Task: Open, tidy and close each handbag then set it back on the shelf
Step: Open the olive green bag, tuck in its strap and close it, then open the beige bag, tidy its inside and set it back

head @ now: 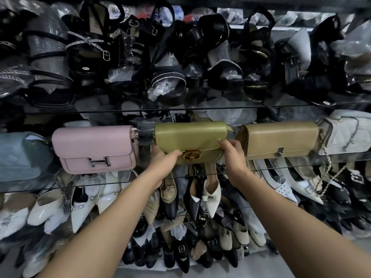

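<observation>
Both hands on the olive-green leather flap handbag [190, 137], mid-frame on the glass shelf [345, 161]. The left hand [162, 159] grips its lower-left corner, and the right hand [230, 155] pinches the flap edge. Gold clasp [191, 156] looks shut, so imo either not opened yet or just closed, can't tell.

Glass shelves [200, 108] are running across the whole view, stacked one above another. Black sandals [170, 85] in plastic are crowding an upper one; pale and black shoes [210, 189] are filling the lower ones. Grey floor [220, 271] is showing beneath.
</observation>
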